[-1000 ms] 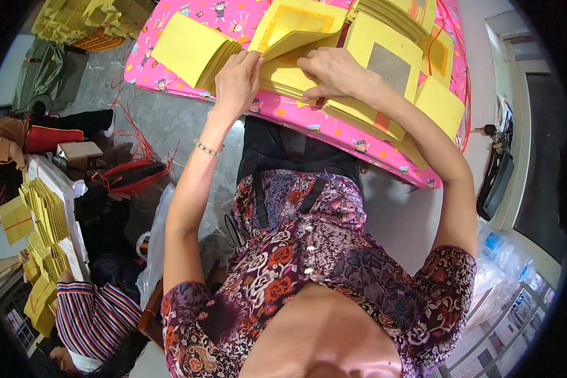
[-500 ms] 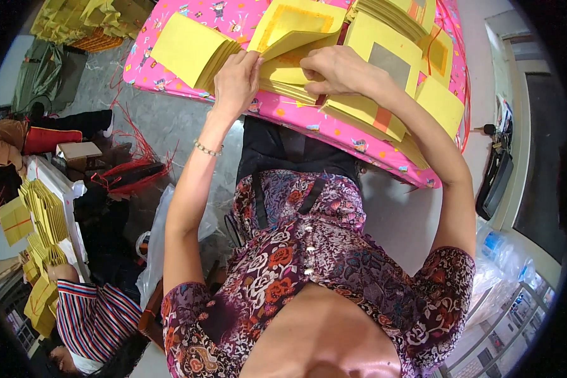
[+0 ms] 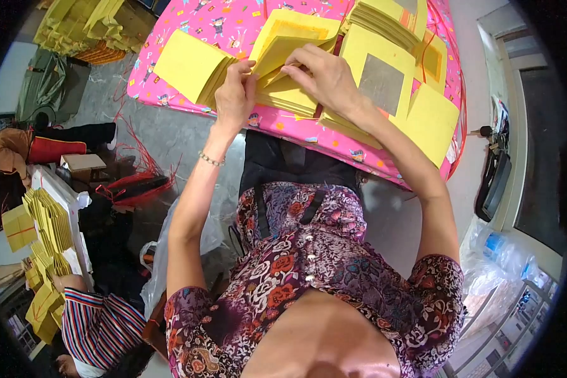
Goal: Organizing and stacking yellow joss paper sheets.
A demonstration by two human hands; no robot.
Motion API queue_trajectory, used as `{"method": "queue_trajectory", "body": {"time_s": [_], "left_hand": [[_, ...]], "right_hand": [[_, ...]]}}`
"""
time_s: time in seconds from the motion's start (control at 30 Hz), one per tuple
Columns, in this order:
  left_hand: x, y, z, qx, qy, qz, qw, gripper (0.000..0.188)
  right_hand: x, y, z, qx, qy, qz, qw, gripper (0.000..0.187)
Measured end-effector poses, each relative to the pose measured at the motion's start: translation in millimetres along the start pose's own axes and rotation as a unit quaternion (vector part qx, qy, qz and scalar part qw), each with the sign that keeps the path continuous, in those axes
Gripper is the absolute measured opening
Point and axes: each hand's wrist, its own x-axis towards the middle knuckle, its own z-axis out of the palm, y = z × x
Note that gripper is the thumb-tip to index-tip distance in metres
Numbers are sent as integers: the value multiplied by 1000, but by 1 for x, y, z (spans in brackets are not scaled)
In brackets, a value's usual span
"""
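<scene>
A stack of yellow paper sheets [image 3: 283, 106] lies before me near the front edge of the pink-covered table. Its top yellow paper sheet [image 3: 282, 53] is lifted and bent over, with an orange-bordered patch on the paper behind it. At the sheet's left edge, my left hand [image 3: 235, 96] has its fingers curled closed on the paper. My right hand [image 3: 327, 77] is closed too, its fingertips pinching the raised flap from the right. Just left of my left hand stands a folded yellow paper bundle [image 3: 192, 66]. A yellow sheet with a grey square [image 3: 382, 82] lies beyond my right hand.
More yellow paper stacks [image 3: 384, 25] and red strings [image 3: 463, 120] lie on the table's right side. At lower left, a co-worker in a striped sleeve [image 3: 101, 321] sits by a white table holding yellow bundles [image 3: 47, 217]. Clear plastic wrap [image 3: 501, 252] is at right.
My right hand has moved slightly left and up, its fingertips now on the raised flap. My left hand stays by the sheet's left edge. The view has shifted slightly.
</scene>
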Motion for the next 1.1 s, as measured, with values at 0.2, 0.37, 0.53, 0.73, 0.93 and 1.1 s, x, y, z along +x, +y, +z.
{"method": "queue_trajectory", "body": {"time_s": [0.2, 0.37, 0.53, 0.73, 0.93, 1.1], "left_hand": [[5, 10, -10, 34, -59, 85, 994, 15], [5, 17, -16, -14, -109, 48, 993, 23], [4, 14, -9, 22, -83, 70, 994, 17], [1, 12, -4, 3, -54, 18, 998, 12], [-1, 13, -3, 7, -48, 21, 999, 13], [-1, 15, -3, 10, -43, 36, 998, 14]], "right_hand": [[-3, -6, 9, 68, 56, 68, 994, 22], [-7, -12, 15, 87, 83, 93, 988, 23], [-10, -16, 22, 132, 110, 114, 978, 22], [-21, -34, 42, 109, 240, 158, 951, 48], [-34, -46, 70, 416, 148, 342, 829, 47], [-30, -43, 81, 452, 155, 377, 793, 48]]}}
